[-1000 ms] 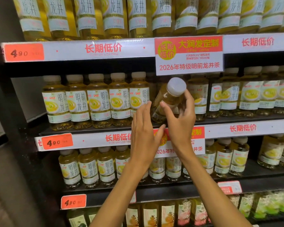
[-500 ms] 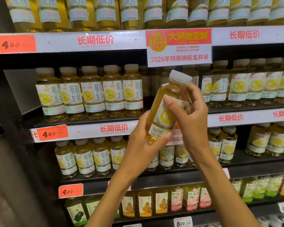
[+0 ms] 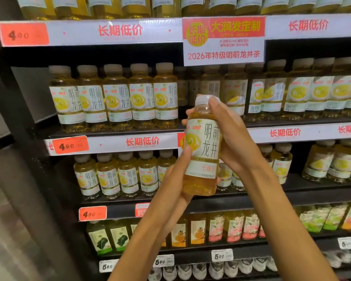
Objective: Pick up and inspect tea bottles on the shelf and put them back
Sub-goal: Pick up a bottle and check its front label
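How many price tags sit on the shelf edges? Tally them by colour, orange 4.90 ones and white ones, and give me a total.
Orange price tags: 3
White price tags: 4
Total: 7

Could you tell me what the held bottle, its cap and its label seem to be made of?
Bottle: likely clear plastic, glossy; the amber tea shows through.
Cap: probably plastic, whitish and matte, partly hidden by the right hand.
Label: a printed wrap, film or paper; I cannot tell which. The left hand supports the base.
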Available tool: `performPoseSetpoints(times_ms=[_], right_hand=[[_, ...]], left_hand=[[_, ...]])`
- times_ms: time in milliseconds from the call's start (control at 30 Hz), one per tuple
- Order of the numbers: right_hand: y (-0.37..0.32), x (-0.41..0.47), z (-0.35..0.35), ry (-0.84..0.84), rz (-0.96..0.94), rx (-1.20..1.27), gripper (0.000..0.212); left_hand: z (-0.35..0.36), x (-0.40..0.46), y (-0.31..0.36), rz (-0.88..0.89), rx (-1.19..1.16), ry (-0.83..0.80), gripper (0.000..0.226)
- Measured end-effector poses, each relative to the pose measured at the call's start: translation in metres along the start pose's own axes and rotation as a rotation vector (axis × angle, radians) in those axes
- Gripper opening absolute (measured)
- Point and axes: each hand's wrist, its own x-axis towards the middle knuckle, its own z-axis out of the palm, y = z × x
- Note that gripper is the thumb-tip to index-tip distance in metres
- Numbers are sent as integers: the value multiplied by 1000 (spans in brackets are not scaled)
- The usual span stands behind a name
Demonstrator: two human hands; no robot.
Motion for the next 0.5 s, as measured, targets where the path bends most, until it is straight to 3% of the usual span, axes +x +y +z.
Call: performPoseSetpoints(times_ms=[100,200,267,400,500], right_hand=[[3,-1,0,-31,112,145,52],[5,-3,-2,-32,163,216,45],[5,-5,-4,-25,157,175,39],[2,-11,-10,17,92,-43,30],[2,-13,-10,49,94,-158,28]], left_hand=[[2,-5,-3,-105,-203,-94,70],[7,-10,-9,-184,-310,-141,68],[9,-12,-13,-166,-192,-95,67],[11,-20,-15,-26,356,190,47],[20,-21,-17,3,408,218,43]])
